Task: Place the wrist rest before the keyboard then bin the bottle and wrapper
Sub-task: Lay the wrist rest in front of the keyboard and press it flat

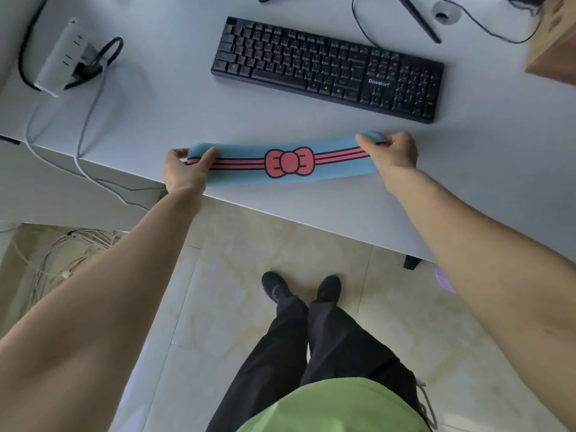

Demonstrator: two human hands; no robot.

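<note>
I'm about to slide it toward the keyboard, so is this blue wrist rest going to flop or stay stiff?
The wrist rest probably flexes: held at its ends by the left hand and the right hand, it bows along its length. It looks like light padding. Flat and long, it seems unlikely to roll.

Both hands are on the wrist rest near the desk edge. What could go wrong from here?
1. The wrist rest is near the desk edge; set down there it might slip off.
2. The left hand and right hand pinch only its ends, so it may sag or twist.
3. The keyboard lies angled; the rest could land misaligned.
</note>
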